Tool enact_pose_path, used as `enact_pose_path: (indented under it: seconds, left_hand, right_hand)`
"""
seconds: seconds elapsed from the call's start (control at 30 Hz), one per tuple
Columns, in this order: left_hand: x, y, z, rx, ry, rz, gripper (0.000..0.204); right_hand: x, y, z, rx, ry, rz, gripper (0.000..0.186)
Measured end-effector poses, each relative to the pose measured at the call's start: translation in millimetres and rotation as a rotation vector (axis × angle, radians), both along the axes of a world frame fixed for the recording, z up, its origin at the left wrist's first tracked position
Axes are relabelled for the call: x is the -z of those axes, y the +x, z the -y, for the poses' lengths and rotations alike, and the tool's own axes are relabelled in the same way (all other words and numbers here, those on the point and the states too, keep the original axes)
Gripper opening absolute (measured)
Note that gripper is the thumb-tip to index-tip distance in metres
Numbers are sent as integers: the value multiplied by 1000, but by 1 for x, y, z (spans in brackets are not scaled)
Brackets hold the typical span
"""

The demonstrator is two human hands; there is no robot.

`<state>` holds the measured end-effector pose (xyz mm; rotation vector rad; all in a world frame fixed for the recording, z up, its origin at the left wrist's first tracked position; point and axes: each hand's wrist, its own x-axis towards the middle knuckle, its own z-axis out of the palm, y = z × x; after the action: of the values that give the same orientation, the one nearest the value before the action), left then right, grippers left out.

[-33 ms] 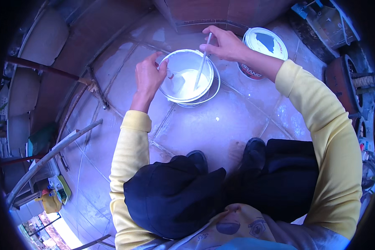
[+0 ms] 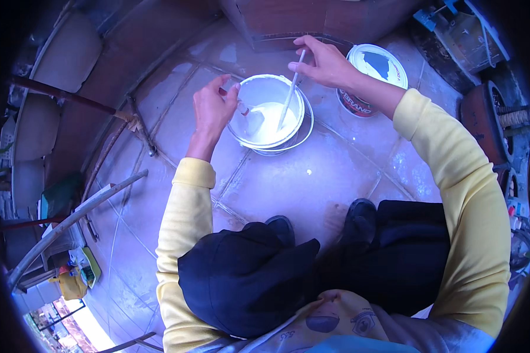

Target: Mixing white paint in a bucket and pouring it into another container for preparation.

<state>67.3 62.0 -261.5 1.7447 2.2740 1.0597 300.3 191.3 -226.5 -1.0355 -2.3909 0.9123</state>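
Note:
A white bucket (image 2: 239, 136) holding white paint (image 2: 271, 125) stands on the tiled floor ahead of me, its wire handle hanging at the right. My right hand (image 2: 323, 63) pinches a thin pale stick (image 2: 291, 94), whose lower end dips into the paint. At the bucket's left rim, the fingers of my left hand (image 2: 214, 112) close round a slim reddish handle (image 2: 223, 92). It slants down inside the bucket to a greyish head lying at the paint, like a small paintbrush; the fingers partly hide it.
Behind my right wrist stands a lidded paint tub (image 2: 378, 62). A tied wooden pole (image 2: 70, 94) and a curved bare stick (image 2: 82, 215) lie at the left. A brown pot (image 2: 483, 123) is at the right, and a yellow container (image 2: 72, 285) at the lower left.
The whole view has shifted slightly, so the bucket sits a little lower and further right. More of the reddish handle shows at my left fingers. The stick stays in the paint.

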Motion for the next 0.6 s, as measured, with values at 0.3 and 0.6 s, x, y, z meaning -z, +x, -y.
enact_pose_path:
  seconds: [0.3,0.6]
  left_hand:
    - [-111,1,-68,57,70,708,45]
    - [-214,43,-151,63,98,197,44]
  right_hand:
    - [-61,28,-23,-13,547,-342,43]
    - [-212,52,-51,135,1211,-713,32]
